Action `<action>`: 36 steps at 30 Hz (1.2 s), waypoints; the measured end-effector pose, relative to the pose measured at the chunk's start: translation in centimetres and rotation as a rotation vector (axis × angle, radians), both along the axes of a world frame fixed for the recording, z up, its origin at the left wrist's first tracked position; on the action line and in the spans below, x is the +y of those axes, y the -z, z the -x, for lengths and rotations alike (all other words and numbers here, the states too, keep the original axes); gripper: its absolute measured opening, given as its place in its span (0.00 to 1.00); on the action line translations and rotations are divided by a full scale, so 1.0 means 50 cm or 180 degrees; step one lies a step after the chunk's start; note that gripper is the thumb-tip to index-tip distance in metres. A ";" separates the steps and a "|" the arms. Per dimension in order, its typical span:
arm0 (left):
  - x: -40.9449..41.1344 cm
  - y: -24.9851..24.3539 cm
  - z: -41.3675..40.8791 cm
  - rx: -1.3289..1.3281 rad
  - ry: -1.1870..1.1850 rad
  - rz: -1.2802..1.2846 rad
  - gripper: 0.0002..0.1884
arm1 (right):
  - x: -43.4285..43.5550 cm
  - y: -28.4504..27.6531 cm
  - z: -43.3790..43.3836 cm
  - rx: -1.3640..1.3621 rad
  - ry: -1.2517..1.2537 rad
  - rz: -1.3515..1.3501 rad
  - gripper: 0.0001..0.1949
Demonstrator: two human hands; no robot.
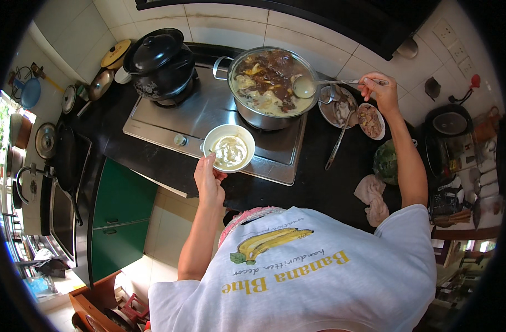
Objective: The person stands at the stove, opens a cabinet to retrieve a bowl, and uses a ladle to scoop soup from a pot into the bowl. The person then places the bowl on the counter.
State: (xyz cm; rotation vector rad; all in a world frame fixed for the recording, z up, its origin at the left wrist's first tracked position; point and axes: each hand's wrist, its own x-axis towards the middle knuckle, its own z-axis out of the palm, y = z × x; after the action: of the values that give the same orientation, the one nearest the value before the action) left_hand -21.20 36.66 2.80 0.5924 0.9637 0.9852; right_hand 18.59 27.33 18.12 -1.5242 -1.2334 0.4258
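My left hand (209, 179) grips the rim of a white bowl (250, 143) above the stove's front edge. A pale, shiny liquid (231, 152) covers the bowl's bottom. My right hand (378, 89) is closed around the handle of a metal ladle (305, 86). The ladle's cup holds pale broth at the right side of a large stainless steel pot (264, 120). Dark brown pieces and pale yellowish ones (273, 79) fill the pot, surrounded by broth. The bowl is apart from the pot, in front of it.
A lidded black clay pot (157, 68) occupies the left burner of the gas stove (186, 124). Right of the steel pot are a metal bowl with residue (325, 110), a spoon (338, 143), a dish of chopped meat (370, 121), a green melon (386, 162) and a cloth (371, 195).
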 end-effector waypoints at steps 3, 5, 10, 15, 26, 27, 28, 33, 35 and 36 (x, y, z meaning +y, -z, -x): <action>-0.001 -0.001 -0.002 0.0005 -0.0008 -0.0004 0.09 | 0.014 -0.001 -0.035 -0.0054 -0.0193 0.0089 0.07; -0.002 0.003 -0.002 0.0009 0.0009 -0.0032 0.09 | 0.019 -0.004 -0.041 -0.0014 -0.0327 0.0112 0.07; -0.001 0.001 -0.004 0.0038 -0.0002 0.0016 0.09 | 0.021 -0.006 -0.034 0.0142 -0.0535 0.0109 0.07; 0.000 0.002 -0.005 0.0049 -0.0012 0.0076 0.09 | 0.017 -0.004 -0.019 0.0417 -0.0550 0.0103 0.07; 0.011 0.007 -0.003 0.0119 0.0011 0.0131 0.11 | 0.046 -0.011 0.081 0.0968 -0.0473 0.0499 0.07; 0.011 0.005 -0.002 0.0129 0.0014 0.0136 0.11 | 0.051 -0.013 0.088 0.1000 -0.0505 0.0512 0.08; 0.011 0.004 -0.002 0.0138 0.0017 0.0141 0.11 | 0.057 -0.013 0.095 0.1031 -0.0537 0.0526 0.08; 0.013 0.007 -0.001 0.0108 0.0024 0.0145 0.10 | 0.086 -0.015 0.123 0.1135 -0.0542 0.0631 0.08; 0.014 0.013 0.000 0.0106 0.0019 0.0159 0.10 | 0.099 -0.016 0.136 0.1161 -0.0556 0.0654 0.08; 0.014 0.012 0.000 0.0105 0.0019 0.0156 0.11 | 0.106 -0.017 0.141 0.1171 -0.0573 0.0665 0.08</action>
State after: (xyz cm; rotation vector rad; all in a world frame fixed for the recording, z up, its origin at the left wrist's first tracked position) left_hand -21.21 37.37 2.17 0.5718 1.0120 0.9465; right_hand 11.54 32.63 18.95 -1.4301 -1.0606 0.9348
